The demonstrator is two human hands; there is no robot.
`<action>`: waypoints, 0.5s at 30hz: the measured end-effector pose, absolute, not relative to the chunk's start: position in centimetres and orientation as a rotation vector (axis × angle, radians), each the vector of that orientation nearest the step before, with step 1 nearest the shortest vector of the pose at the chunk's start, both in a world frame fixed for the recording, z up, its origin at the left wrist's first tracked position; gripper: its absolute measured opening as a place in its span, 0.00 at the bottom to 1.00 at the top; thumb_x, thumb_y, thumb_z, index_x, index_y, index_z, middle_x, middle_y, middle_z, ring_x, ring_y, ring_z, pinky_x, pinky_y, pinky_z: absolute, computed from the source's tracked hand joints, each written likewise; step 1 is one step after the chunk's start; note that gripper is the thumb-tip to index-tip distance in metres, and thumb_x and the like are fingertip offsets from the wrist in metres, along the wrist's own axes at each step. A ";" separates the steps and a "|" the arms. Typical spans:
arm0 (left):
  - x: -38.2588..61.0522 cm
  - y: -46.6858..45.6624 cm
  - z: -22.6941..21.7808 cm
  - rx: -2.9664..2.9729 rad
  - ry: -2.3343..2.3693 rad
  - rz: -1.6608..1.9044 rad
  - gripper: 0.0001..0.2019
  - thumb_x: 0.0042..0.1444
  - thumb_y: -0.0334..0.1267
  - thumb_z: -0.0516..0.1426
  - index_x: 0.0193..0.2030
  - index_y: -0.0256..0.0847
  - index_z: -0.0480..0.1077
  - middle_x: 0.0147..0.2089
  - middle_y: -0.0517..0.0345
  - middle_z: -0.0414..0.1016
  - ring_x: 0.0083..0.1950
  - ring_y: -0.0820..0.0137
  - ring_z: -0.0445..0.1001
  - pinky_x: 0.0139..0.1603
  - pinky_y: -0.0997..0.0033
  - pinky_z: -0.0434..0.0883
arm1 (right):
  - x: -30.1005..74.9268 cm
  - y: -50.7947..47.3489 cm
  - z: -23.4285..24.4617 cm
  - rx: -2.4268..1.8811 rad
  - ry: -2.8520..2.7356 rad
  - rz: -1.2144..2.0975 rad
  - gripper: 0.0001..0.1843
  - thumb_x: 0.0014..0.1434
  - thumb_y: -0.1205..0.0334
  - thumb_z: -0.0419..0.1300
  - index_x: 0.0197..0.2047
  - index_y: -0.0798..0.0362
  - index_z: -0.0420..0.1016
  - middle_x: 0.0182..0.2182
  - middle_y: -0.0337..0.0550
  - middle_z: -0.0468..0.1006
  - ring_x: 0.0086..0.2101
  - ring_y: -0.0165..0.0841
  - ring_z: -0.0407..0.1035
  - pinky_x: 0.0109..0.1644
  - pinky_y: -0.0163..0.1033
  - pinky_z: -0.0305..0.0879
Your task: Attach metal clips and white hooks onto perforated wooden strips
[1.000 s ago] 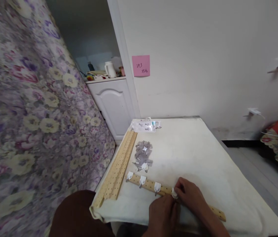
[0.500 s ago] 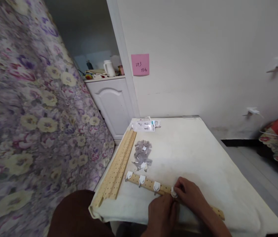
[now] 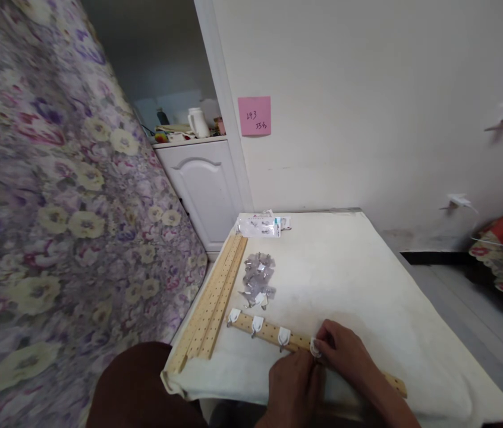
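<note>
Both hands meet at the near edge of a cloth-covered table [image 3: 358, 261], where the right hand [image 3: 345, 352] pinches a white hook [image 3: 315, 349] against a wooden strip [image 3: 269, 332]. The strip's long axis runs from far left to near right, passing under that hand. The left hand [image 3: 294, 380], curled, comes up from the near side beside the hook; its grip cannot be told. Three fitted hooks [image 3: 257, 324] lie leftward along the strip.

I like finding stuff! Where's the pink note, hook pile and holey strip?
pink note [image 3: 254, 116], head view, middle
hook pile [image 3: 258, 279], head view, middle
holey strip [image 3: 270, 331], head view, bare wood between hooks
</note>
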State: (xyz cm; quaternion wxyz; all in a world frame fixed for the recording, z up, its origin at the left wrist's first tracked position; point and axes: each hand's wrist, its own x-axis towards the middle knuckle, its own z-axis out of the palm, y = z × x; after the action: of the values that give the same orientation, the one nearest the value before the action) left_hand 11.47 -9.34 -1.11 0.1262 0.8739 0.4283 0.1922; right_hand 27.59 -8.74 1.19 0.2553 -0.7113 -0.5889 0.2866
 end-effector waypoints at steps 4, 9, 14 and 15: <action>11.5 -9.3 -1.0 2.518 1.250 0.535 0.07 0.60 0.37 0.47 0.35 0.45 0.65 0.33 0.60 0.76 0.33 0.69 0.73 0.31 0.72 0.62 | 27.5 -8.8 1.2 -1.948 -1.581 0.779 0.05 0.50 0.59 0.57 0.26 0.51 0.69 0.25 0.36 0.76 0.27 0.30 0.67 0.31 0.34 0.54; 11.5 -9.3 -0.7 2.501 1.237 0.497 0.08 0.60 0.36 0.47 0.38 0.44 0.66 0.35 0.58 0.76 0.35 0.68 0.74 0.33 0.71 0.64 | 27.6 -8.5 0.9 -1.953 -1.554 0.811 0.05 0.48 0.59 0.58 0.26 0.51 0.69 0.24 0.36 0.76 0.27 0.30 0.67 0.30 0.34 0.54; 11.4 -9.2 -0.5 2.462 1.235 0.473 0.07 0.59 0.36 0.48 0.37 0.44 0.66 0.35 0.59 0.77 0.36 0.68 0.74 0.35 0.71 0.65 | 28.0 -7.9 0.4 -1.932 -1.527 0.906 0.05 0.46 0.59 0.60 0.25 0.52 0.70 0.24 0.37 0.77 0.27 0.30 0.67 0.30 0.33 0.54; 11.3 -9.2 -0.5 2.461 1.226 0.472 0.06 0.59 0.35 0.48 0.38 0.44 0.66 0.36 0.59 0.77 0.36 0.68 0.74 0.35 0.71 0.65 | 28.1 -7.8 0.3 -1.922 -1.527 0.918 0.05 0.46 0.59 0.60 0.25 0.52 0.70 0.25 0.37 0.77 0.27 0.30 0.67 0.30 0.33 0.54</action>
State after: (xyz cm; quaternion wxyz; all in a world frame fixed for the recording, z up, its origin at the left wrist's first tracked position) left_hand 11.30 -9.22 -0.50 0.1749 0.8686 0.4326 0.1667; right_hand 28.09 -7.78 0.33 0.2575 -0.7086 -0.5629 0.3386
